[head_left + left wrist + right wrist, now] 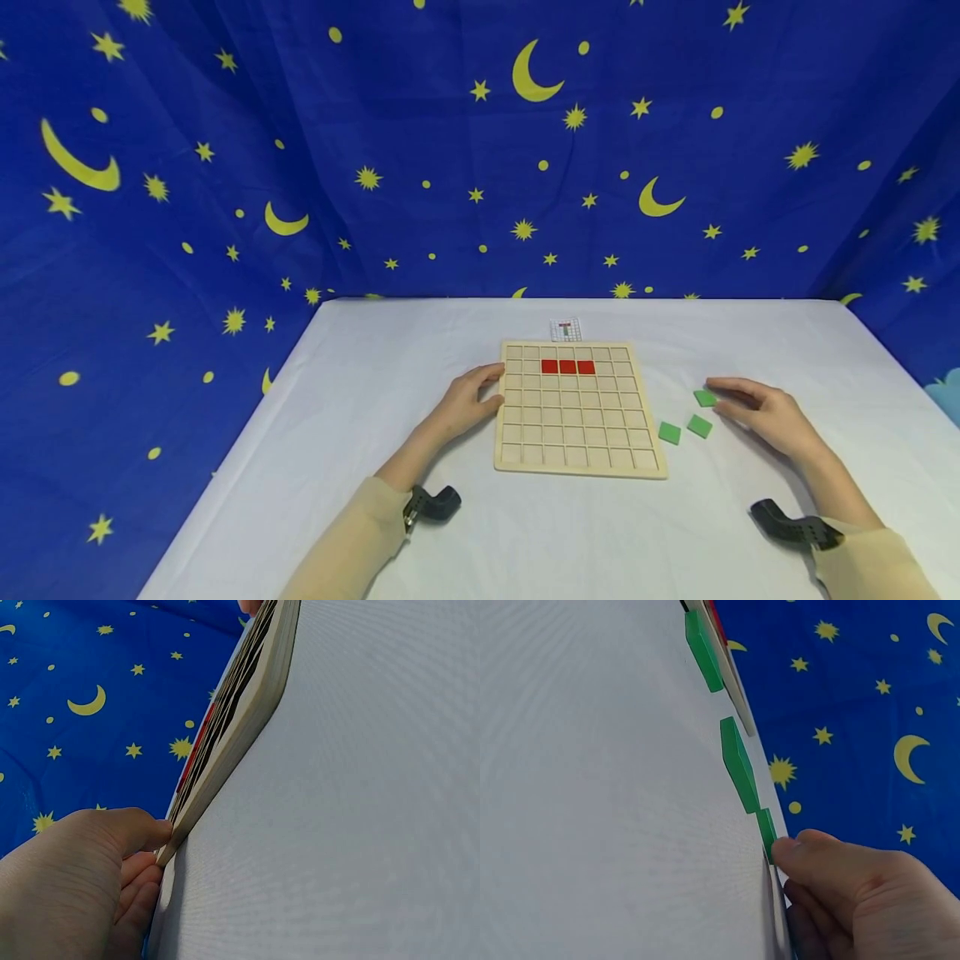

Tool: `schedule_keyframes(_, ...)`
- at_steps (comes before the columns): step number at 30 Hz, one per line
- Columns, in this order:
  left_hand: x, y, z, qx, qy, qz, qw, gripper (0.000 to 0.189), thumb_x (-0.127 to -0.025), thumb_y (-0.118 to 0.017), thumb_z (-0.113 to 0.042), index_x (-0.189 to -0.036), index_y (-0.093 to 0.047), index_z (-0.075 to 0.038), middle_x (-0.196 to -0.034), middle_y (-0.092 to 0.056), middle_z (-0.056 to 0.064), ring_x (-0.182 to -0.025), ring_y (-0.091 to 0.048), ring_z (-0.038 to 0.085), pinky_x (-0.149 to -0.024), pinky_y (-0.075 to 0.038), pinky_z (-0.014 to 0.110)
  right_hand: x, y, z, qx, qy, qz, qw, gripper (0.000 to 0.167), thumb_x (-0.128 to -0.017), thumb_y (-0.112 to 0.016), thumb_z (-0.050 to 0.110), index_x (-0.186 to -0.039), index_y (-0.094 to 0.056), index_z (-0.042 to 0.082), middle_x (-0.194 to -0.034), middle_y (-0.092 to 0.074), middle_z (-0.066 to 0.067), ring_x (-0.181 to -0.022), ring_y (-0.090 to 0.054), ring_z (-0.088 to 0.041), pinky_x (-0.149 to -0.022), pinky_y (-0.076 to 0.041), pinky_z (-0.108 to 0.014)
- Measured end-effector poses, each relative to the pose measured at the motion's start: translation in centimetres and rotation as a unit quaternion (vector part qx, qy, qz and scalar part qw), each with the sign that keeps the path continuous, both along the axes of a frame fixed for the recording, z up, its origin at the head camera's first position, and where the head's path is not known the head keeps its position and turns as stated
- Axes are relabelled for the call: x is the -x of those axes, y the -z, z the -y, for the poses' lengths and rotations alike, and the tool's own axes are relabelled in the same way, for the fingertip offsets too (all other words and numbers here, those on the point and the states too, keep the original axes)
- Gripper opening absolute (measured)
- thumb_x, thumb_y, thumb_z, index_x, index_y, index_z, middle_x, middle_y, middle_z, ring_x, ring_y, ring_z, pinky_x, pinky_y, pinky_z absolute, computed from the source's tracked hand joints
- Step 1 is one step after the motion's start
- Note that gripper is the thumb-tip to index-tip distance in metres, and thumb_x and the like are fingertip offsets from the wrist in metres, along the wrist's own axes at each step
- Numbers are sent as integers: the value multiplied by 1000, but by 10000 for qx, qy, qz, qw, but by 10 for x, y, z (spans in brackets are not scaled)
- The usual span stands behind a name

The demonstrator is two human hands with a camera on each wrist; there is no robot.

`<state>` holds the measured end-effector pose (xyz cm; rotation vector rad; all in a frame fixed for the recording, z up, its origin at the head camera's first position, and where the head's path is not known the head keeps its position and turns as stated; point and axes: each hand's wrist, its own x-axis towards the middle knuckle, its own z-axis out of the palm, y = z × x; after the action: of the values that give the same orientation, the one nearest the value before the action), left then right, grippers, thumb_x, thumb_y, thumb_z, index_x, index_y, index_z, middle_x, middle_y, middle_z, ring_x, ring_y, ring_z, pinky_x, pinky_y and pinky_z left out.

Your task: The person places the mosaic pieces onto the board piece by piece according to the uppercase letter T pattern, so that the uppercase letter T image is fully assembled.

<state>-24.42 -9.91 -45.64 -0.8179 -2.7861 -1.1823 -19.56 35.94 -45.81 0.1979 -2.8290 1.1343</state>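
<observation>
A square wooden grid board lies on the table, with three red tiles side by side in its second row from the far edge. My left hand rests at the board's left edge, thumb and forefinger spread apart along it. In the left wrist view, the thumb tip touches the board's edge. Right of the board lie three green tiles. My right hand is at the farthest green tile, thumb and forefinger loosely around it. The thumb covers one end of that tile in the right wrist view.
A small pattern card with a T-shaped design stands just beyond the board. White cloth covers the table. Behind and at the sides hangs a blue curtain with yellow moons and stars. Each wrist wears a dark strap device.
</observation>
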Motion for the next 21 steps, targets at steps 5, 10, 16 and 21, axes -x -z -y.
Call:
schedule_keyframes(5,0,-1,0,13,-17,-22,10000,54,-88,-65,-12,-137,-46,-1,-130,-54,12,-117,-53,22,-101,-41,29,-1,1,0,-142,-184,-211,9995,39,-91,-64,22,-123,-59,1,-125,-55,-23,-120,-41,-47,-93,-33,-65)
schedule_keyframes(10,0,-1,0,-17,7,-42,10000,54,-89,-64,-11,-137,-45,0,-131,-53,13,-117,-53,23,-101,-41,30,-1,0,0,-193,-195,-347,9990,37,-91,-65,21,-121,-61,1,-123,-57,-22,-119,-41,-47,-93,-33,-65)
schedule_keyframes(16,0,-1,0,-19,-6,-6,10000,54,-88,-65,-12,-138,-45,-1,-131,-53,12,-117,-53,23,-101,-41,30,-1,0,0,-216,-138,-398,9989,35,-91,-65,23,-119,-62,2,-121,-58,-21,-118,-42,-46,-93,-34,-64)
schedule_keyframes(21,-1,-1,0,-42,24,1,10000,55,-88,-65,-12,-138,-45,0,-131,-54,13,-118,-53,23,-101,-41,30,-4,2,1,-280,-64,-518,9982,33,-90,-66,25,-117,-64,6,-118,-62,-16,-117,-49,-18,-94,-40,-53)
